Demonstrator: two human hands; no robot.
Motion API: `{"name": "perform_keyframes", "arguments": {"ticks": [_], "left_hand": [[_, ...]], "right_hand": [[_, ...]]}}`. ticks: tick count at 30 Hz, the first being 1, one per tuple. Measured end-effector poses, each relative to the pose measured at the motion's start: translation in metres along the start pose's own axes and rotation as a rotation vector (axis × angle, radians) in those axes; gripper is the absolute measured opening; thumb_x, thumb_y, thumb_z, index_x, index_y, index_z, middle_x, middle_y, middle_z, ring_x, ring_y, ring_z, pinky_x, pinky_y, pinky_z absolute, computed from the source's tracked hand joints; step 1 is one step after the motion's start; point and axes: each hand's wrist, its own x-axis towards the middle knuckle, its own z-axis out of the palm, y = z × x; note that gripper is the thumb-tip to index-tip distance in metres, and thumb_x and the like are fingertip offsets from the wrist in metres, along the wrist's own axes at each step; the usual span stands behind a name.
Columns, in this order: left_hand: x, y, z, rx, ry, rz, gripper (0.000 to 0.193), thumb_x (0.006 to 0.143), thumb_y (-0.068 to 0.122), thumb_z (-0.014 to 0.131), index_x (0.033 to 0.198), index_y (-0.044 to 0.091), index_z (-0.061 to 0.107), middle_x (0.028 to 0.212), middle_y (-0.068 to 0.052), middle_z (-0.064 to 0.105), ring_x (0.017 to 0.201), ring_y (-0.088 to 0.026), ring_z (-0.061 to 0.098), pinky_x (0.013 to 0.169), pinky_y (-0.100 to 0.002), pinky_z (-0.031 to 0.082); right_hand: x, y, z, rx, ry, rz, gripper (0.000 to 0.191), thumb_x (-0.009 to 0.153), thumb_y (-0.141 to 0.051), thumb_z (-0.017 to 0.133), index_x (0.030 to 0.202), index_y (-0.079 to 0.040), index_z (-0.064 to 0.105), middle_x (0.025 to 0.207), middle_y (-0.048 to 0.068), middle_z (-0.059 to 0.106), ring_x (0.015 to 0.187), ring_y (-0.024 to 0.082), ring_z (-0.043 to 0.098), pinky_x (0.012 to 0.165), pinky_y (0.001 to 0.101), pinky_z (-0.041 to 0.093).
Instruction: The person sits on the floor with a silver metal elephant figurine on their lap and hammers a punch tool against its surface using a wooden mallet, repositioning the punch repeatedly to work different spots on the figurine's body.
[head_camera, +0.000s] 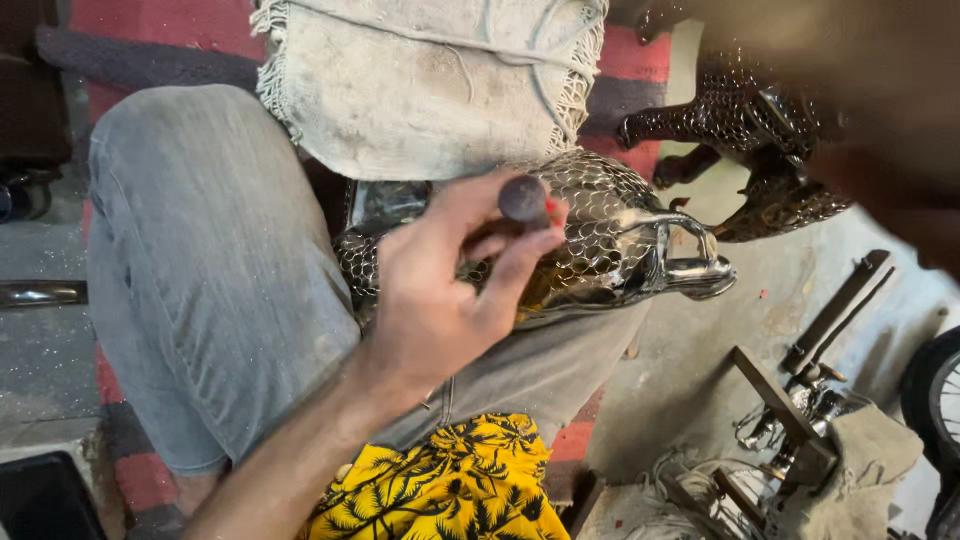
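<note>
The left hand (435, 290) pinches a round-headed punch (523, 200) against the scaled metal figure (610, 235) on the lap; a slip could gouge its polished surface.

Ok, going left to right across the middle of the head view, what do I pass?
Grey-jeaned knee → hand gripping a round-topped tool → shiny scaled metal animal figure → dark flat metal bars → wheel.

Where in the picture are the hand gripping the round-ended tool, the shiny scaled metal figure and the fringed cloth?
hand (430, 300), head view, back of the hand.
round-ended tool (523, 198), head view, its dark rounded end.
scaled metal figure (615, 235), head view, patterned flank.
fringed cloth (420, 90), head view, middle of the cloth.
</note>
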Motion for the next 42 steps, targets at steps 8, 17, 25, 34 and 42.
{"name": "perform_keyframes", "arguments": {"ticks": [8,17,25,34,42], "left_hand": [[0.053,0.006,-0.017,0.134,-0.496,0.167,0.042,0.096,0.004,0.071,0.134,0.006,0.054,0.123,-0.015,0.072,0.099,-0.028,0.077,0.083,-0.035,0.062],[0.071,0.0,-0.012,0.269,-0.679,0.326,0.046,0.101,0.013,0.073,0.143,0.016,0.055,0.126,-0.008,0.074,0.106,-0.031,0.076,0.09,-0.039,0.063],[0.067,0.006,-0.014,0.208,-0.656,0.304,0.043,0.101,0.01,0.07,0.14,0.017,0.053,0.117,-0.008,0.074,0.101,-0.027,0.076,0.085,-0.037,0.063],[0.073,0.009,-0.009,0.302,-0.723,0.335,0.053,0.091,-0.003,0.066,0.137,0.021,0.055,0.098,-0.009,0.076,0.089,-0.026,0.078,0.076,-0.041,0.062],[0.078,0.008,-0.003,0.361,-0.782,0.27,0.047,0.09,0.003,0.071,0.132,0.021,0.061,0.089,-0.009,0.077,0.081,-0.033,0.076,0.07,-0.046,0.059]], "right_hand": [[-0.054,0.024,0.031,0.264,0.058,0.169,0.038,0.112,-0.033,0.051,0.109,0.003,0.064,0.091,0.019,0.069,0.076,0.026,0.065,0.072,0.0434,0.052],[-0.093,0.05,0.059,0.409,0.092,0.128,0.046,0.119,-0.039,0.041,0.108,0.0,0.063,0.095,0.018,0.062,0.082,0.025,0.057,0.077,0.0387,0.05],[-0.119,-0.009,0.062,0.392,0.257,0.049,0.022,0.11,-0.011,0.063,0.095,0.005,0.063,0.076,0.014,0.066,0.068,0.022,0.065,0.065,0.0346,0.053],[-0.132,-0.09,0.028,0.437,0.384,0.031,0.012,0.11,-0.009,0.066,0.103,0.001,0.064,0.072,0.01,0.061,0.056,0.016,0.054,0.051,0.0281,0.042],[-0.147,-0.112,0.046,0.473,0.535,-0.125,0.017,0.102,-0.004,0.08,0.097,0.001,0.064,0.088,0.006,0.067,0.073,0.01,0.063,0.069,0.0235,0.049]]}}
